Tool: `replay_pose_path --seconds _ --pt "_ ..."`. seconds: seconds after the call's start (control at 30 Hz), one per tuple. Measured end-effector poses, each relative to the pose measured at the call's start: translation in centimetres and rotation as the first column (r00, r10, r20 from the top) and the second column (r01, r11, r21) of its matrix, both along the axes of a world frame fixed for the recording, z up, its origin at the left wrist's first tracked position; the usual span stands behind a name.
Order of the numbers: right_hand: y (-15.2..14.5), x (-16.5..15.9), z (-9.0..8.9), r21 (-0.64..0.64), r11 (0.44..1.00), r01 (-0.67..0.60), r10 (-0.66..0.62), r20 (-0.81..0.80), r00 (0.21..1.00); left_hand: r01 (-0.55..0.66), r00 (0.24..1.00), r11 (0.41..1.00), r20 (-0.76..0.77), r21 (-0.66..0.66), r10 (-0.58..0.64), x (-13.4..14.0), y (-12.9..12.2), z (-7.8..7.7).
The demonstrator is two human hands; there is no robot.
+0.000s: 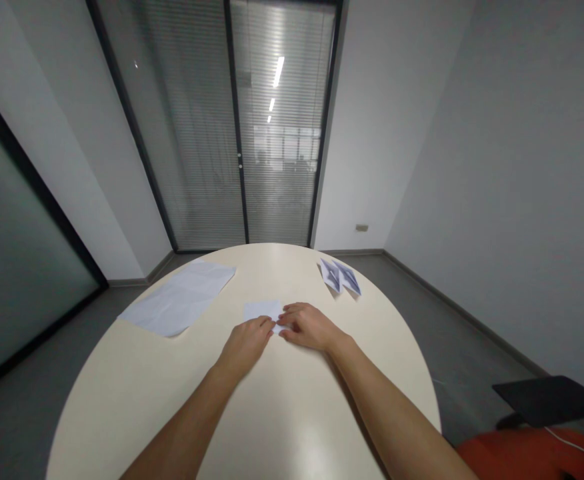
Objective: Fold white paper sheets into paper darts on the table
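Observation:
A small piece of white paper (262, 309) lies on the table in front of me, partly covered by my hands. My left hand (252, 338) is closed at its near left side, with thumb and fingertips pressed together on the paper's near edge. From the right, my right hand (308, 325) bends its fingers over the paper's right side, thumb below, and appears to grip that edge. The fingertips of both hands almost meet. Any fold under the fingers is hidden.
The round cream table (272, 267) carries a large creased white sheet (182, 297) at the left. Toward its far right edge stands a folded paper piece (339, 277) with dark shading. A black-and-orange chair (522, 453) is at the lower right, beyond the table.

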State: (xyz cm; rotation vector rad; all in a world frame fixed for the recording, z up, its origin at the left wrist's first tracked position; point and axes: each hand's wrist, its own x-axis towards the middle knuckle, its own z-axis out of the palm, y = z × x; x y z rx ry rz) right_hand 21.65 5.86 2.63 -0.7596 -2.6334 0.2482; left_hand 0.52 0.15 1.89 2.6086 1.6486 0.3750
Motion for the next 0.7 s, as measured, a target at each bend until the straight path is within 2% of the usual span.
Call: replay_pose_path --seconds 0.2,0.4,0.7 --pt "0.17 -0.13 -0.24 0.022 1.000 0.000 0.000 -0.002 1.000 -0.019 1.000 1.000 -0.017 0.002 0.019 0.16 -0.14 0.34" --pt "0.47 -0.14 -0.60 0.024 0.999 0.024 -0.024 0.019 1.000 -0.006 0.999 1.000 0.036 0.009 0.006 -0.04 -0.21 0.16" --pt "0.30 -0.08 -0.37 0.037 0.999 -0.007 0.007 0.006 1.000 -0.040 0.999 0.999 0.025 -0.007 0.040 -0.12 0.13 -0.21"
